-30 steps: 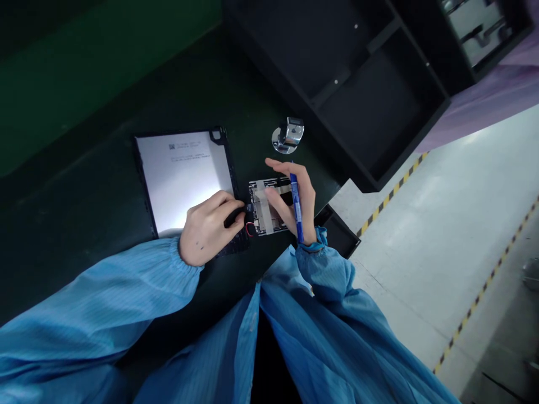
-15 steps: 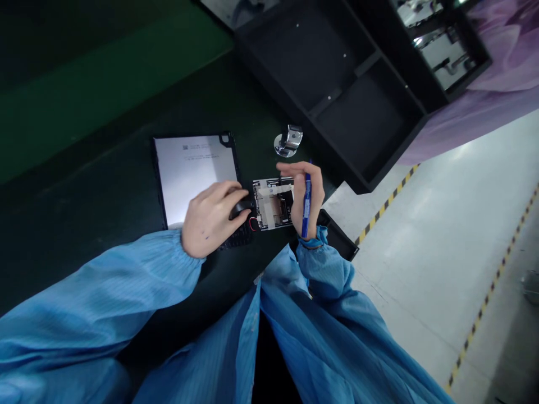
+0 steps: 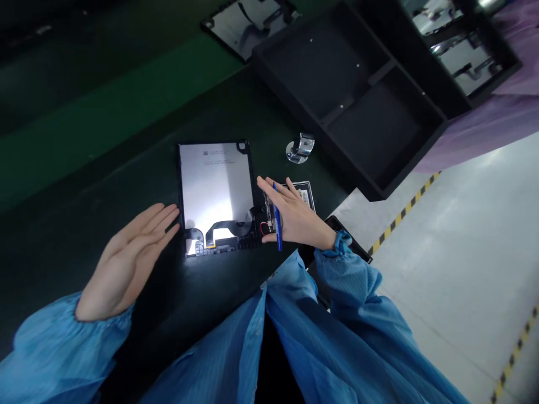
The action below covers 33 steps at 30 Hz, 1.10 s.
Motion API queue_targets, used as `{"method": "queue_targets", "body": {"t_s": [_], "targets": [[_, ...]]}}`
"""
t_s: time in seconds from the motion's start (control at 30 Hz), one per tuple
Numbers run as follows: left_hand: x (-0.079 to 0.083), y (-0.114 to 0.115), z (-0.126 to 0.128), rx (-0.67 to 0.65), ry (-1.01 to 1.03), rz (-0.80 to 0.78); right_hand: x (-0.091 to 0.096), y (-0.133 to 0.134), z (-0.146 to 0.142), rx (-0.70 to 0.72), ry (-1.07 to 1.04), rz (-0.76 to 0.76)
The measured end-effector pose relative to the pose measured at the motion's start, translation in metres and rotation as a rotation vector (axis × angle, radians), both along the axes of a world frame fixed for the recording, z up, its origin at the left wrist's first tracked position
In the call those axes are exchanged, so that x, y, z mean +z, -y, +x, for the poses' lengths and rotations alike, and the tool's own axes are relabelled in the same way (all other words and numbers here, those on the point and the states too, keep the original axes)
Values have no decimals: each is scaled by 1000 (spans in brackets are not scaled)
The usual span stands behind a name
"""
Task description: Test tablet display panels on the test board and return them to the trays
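Left hand [image 3: 126,261] is flat and wide open, palm turned in, fingertips right at the near-left edge of the tablet back panel [image 3: 215,193], holding nothing. From where I'm watching, my right hand [image 3: 295,219] is spread too, fingers fanned over the small circuit board [image 3: 301,193] at the panel's right side, with a blue pen [image 3: 276,221] pinned under the thumb. My worry: that pen tip sits just beside the red wire and connectors, so 1 careless press could scratch or snag something. The panel lies on the dark mat [image 3: 84,191], screen side down, with a metal weight [image 3: 300,149] beyond it and the black tray [image 3: 353,95] farther right.
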State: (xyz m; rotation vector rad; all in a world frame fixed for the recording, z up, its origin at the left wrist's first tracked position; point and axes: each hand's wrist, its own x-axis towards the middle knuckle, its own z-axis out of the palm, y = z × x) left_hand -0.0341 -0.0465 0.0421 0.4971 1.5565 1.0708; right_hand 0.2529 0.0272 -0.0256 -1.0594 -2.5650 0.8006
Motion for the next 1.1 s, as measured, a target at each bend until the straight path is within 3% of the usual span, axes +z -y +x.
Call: {"method": "queue_targets", "body": {"t_s": [0.13, 0.27, 0.33, 0.47, 0.57, 0.63, 0.73, 0.83, 0.93, 1.0, 1.1], "targets": [[0, -20, 5, 52, 20, -66, -5, 0, 0, 11, -24, 15], [-2, -42, -9, -25, -4, -177, -9, -1, 2, -9, -38, 17], [4, -51, -10, -45, 10, -153, -6, -3, 5, 16, -93, -21], [29, -62, 18, -109, 48, 118, 20, -8, 11, -7, -483, -243], [37, -61, 51, -355, 105, 430, 47, -5, 10, -211, -785, -349], [29, -56, 66, -530, 137, 530, 58, -1, 9, -320, -835, -360], [0, -48, 69, -637, 97, 523, 60, 2, 13, -455, -781, -281], [-35, -44, 54, -586, 27, 452, 46, 1, 19, -585, -813, -221], [-61, -44, 37, -356, 84, 397, 33, -3, 13, -642, -865, -211], [-67, -43, 31, -204, 201, 355, 31, -3, -1, -638, -884, -234], [-61, -40, 30, -80, 328, 108, 33, 0, -29, -559, -903, -296]]}}
